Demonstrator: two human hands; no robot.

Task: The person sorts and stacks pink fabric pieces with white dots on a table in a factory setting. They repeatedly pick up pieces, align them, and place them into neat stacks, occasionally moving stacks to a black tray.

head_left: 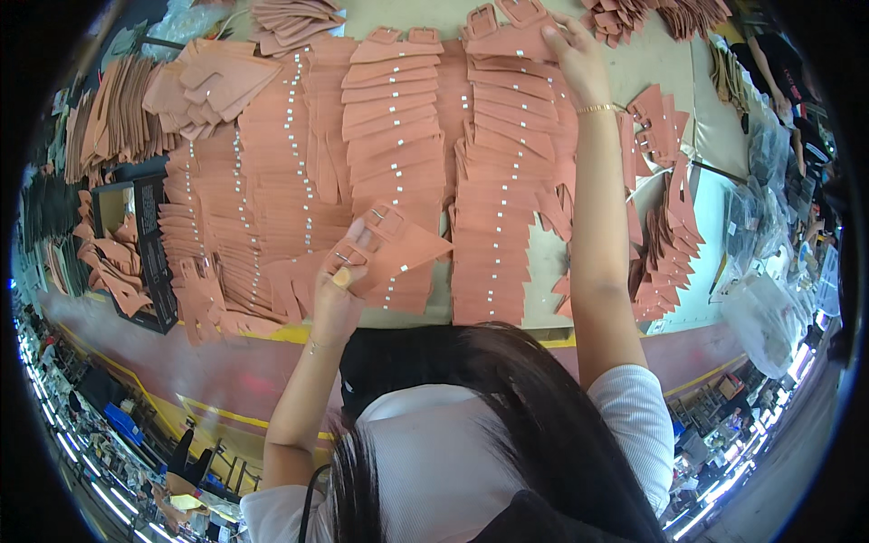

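My left hand [339,281] grips a salmon-pink leather piece with two buckles [407,246], tilted over the table near its front edge. At the far side, my right hand [577,56] pinches the right edge of another buckled leather piece [511,41], which lies at the top of an overlapping column of leather pieces [502,163]. To the left of it runs a second overlapping column of leather pieces [391,118], its far end showing two buckles. Small white tags dot both columns. The left fingertips are partly hidden behind the piece.
More tagged rows of leather pieces [272,172] cover the table's left half. A black box [156,258] with pink pieces stands at the left. Loose buckled pieces [656,127] and a fanned stack [670,244] lie right of my arm. Clear plastic bags [765,321] hang at the right edge.
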